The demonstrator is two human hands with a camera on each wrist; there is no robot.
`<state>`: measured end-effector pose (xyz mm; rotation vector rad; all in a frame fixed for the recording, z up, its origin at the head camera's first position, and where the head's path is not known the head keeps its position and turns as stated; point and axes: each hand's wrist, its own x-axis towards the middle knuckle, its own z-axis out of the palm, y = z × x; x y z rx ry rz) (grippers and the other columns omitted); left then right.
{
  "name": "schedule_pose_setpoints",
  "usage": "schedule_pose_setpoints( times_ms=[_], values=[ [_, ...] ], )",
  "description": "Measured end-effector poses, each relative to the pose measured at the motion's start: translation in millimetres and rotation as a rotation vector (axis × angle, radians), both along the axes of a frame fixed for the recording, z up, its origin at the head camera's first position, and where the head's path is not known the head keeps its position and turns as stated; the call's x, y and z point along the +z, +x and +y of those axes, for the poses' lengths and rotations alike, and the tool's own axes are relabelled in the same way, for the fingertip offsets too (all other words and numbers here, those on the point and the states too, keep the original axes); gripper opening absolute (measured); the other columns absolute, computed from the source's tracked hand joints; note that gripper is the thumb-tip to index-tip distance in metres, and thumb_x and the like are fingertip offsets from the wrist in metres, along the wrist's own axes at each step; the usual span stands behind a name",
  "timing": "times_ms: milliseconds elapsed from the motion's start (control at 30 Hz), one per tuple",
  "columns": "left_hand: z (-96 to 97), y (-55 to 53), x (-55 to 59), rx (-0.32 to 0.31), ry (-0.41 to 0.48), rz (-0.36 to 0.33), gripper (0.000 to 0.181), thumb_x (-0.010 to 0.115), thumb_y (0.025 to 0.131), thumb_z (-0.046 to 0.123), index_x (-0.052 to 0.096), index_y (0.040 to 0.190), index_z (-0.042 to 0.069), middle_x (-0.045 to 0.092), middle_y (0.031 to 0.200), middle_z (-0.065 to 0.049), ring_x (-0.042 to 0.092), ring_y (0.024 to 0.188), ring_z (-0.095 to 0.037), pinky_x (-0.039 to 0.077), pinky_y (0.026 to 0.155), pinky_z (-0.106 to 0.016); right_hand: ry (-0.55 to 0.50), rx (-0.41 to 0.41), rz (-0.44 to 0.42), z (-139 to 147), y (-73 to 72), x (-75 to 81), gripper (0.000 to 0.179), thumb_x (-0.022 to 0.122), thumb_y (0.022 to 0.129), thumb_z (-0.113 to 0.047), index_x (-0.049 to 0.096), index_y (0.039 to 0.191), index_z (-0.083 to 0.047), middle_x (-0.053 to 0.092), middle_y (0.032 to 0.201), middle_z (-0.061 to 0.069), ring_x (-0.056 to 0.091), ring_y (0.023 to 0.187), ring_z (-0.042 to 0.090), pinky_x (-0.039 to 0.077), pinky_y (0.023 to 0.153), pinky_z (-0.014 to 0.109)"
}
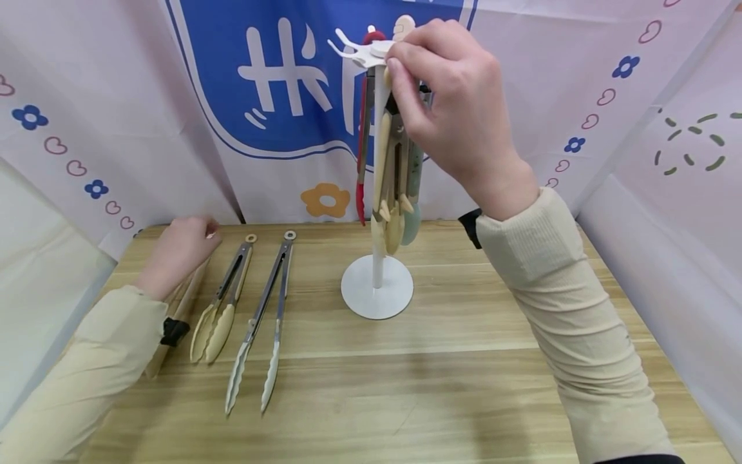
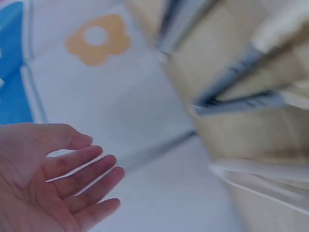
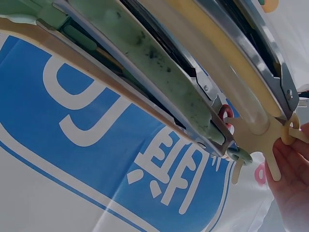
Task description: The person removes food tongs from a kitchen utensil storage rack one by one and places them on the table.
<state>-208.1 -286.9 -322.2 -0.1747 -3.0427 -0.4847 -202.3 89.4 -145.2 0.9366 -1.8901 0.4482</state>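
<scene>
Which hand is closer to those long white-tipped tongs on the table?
The left. The left hand is to the left of the white-tipped tongs, beyond the cream-tipped tongs. The right hand is farther, up to their right, atop the white stand.

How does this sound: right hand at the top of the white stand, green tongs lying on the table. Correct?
Not quite: the green tongs hang from the white stand, as the head view shows. The right hand is at its top.
</scene>
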Motion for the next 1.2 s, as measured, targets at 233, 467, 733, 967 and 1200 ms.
schedule_pose_setpoints(
  times_ms=[233, 467, 733, 967, 1200],
  values=[
    [41.0, 7.0, 28.2, -0.090, 0.070, 0.155, 0.026, 0.047, 0.090, 0.010, 0.059, 0.105, -0.008, 0.061, 0.101, -0.028, 0.057, 0.090, -0.041, 0.046, 0.078, -0.052, 0.001, -0.003, -0.013, -0.4, 0.3, 0.3, 0.034, 0.042, 0.095, -0.018, 0.069, 0.098, 0.003, 0.063, 0.091, 0.015, 0.053, 0.087, 0.024, 0.045, 0.074, 0.028],
    [71.5, 14.0, 49.1, -0.238, 0.146, 0.413, 0.017, 0.056, 0.087, 0.006, 0.064, 0.101, -0.001, 0.064, 0.096, -0.017, 0.059, 0.078, -0.028, 0.048, 0.068, -0.041, -0.006, -0.001, -0.017, -1.3, 0.5, 0.2, 0.034, 0.042, 0.095, -0.017, 0.069, 0.098, 0.003, 0.063, 0.091, 0.015, 0.053, 0.087, 0.025, 0.045, 0.074, 0.028],
    [105.4, 21.1, 89.3, -0.426, 0.254, 0.740, 0.014, 0.060, 0.084, 0.001, 0.064, 0.097, -0.003, 0.066, 0.094, -0.016, 0.060, 0.090, -0.029, 0.047, 0.082, -0.039, -0.006, 0.001, -0.014, -1.2, 1.3, 0.5, 0.034, 0.042, 0.095, -0.017, 0.068, 0.099, 0.004, 0.063, 0.091, 0.015, 0.053, 0.087, 0.025, 0.045, 0.074, 0.028],
    [135.8, 26.4, 126.3, -0.503, 0.400, 0.978, 0.017, 0.061, 0.085, 0.005, 0.064, 0.098, -0.005, 0.066, 0.095, -0.016, 0.060, 0.092, -0.028, 0.046, 0.087, -0.031, -0.009, 0.004, -0.023, -1.3, 2.1, 0.9, 0.034, 0.042, 0.095, -0.018, 0.068, 0.099, 0.003, 0.063, 0.091, 0.015, 0.053, 0.088, 0.024, 0.045, 0.075, 0.028],
    [160.0, 23.1, 152.6, -0.582, 0.469, 1.085, 0.021, 0.061, 0.085, 0.006, 0.063, 0.102, -0.006, 0.065, 0.101, -0.016, 0.058, 0.099, -0.022, 0.043, 0.090, -0.029, -0.026, 0.020, -0.055, -0.8, 2.4, 1.7, 0.034, 0.044, 0.095, -0.018, 0.068, 0.098, 0.005, 0.063, 0.093, 0.016, 0.054, 0.090, 0.024, 0.046, 0.079, 0.026]
  ],
)
